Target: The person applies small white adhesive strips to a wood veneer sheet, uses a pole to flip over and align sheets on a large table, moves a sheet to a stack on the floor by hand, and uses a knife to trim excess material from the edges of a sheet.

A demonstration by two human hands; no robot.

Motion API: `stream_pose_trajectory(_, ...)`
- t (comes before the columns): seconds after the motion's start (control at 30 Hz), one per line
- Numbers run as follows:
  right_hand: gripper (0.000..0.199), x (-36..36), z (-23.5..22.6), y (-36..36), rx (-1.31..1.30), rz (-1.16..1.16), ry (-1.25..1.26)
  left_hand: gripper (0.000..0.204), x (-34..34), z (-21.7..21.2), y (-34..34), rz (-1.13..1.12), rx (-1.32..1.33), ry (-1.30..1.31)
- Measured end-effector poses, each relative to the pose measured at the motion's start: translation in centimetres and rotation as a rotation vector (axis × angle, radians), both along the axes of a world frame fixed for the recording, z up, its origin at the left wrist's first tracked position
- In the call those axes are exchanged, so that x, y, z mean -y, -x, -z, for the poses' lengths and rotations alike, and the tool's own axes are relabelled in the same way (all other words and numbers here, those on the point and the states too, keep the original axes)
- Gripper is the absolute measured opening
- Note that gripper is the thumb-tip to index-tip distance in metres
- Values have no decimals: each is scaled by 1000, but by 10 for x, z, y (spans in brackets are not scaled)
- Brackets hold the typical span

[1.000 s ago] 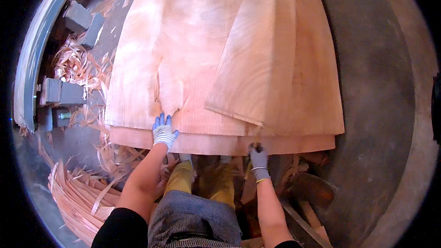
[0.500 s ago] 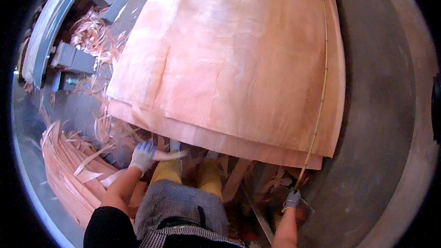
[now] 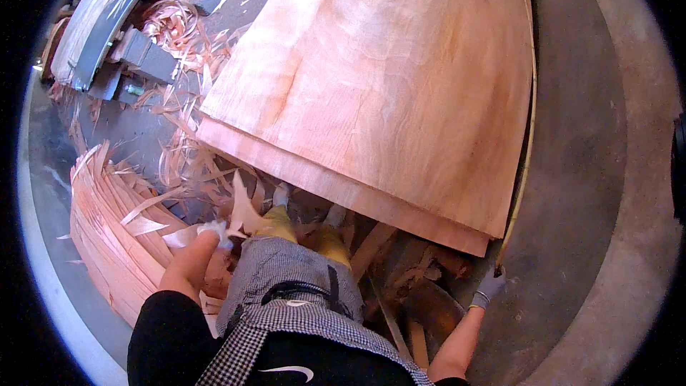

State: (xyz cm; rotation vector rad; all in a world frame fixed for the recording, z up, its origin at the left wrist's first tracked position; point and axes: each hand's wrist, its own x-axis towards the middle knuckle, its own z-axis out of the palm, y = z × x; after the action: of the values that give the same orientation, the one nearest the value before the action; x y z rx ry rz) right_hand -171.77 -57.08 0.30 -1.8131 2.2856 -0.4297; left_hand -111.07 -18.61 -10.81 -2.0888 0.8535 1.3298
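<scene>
My gloved left hand (image 3: 216, 231) is low beside my apron, at the end of a torn scrap of wood veneer (image 3: 244, 207). Its fingers look closed on the scrap, though blur softens them. On the other side, my gloved right hand (image 3: 491, 283) grips the near end of a long thin bamboo stick (image 3: 527, 161). The stick runs away from me along the right edge of a stack of broad veneer sheets (image 3: 386, 100). The top sheet sits back a little from the near edge of the sheet below.
A bundle of veneer strips (image 3: 118, 243) lies at my left. Shavings (image 3: 175, 25) and grey blocks (image 3: 146, 56) litter the floor beyond, near a pale metal beam (image 3: 100, 25). Scraps and a long narrow bar (image 3: 389, 318) lie by my legs. Concrete floor (image 3: 579, 136) borders the right.
The bamboo stick has shifted right, from on top of the sheets to along their edge. My left hand has drawn back with the scrap, which now points upward. My view has turned slightly.
</scene>
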Motion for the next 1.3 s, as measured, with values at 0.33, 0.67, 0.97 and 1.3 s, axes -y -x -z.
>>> stream_pose_trajectory(0.33, 18, -57, 29, -89, 600, 214, -148, 70, 107, -71, 10, -55, 56, 71)
stream_pose_trajectory(0.67, 16, -84, 58, -299, 904, 252, -346, 46, 123, -38, -45, 162, 75, 658)
stream_pose_trajectory(0.97, 18, -144, 63, -390, 931, 31, -549, 54, 229, 39, -36, -108, -76, 695)
stream_pose_trajectory(1.3, 14, -157, 81, -367, 816, 157, -648, 35, 293, 100, -60, -357, 117, 541)
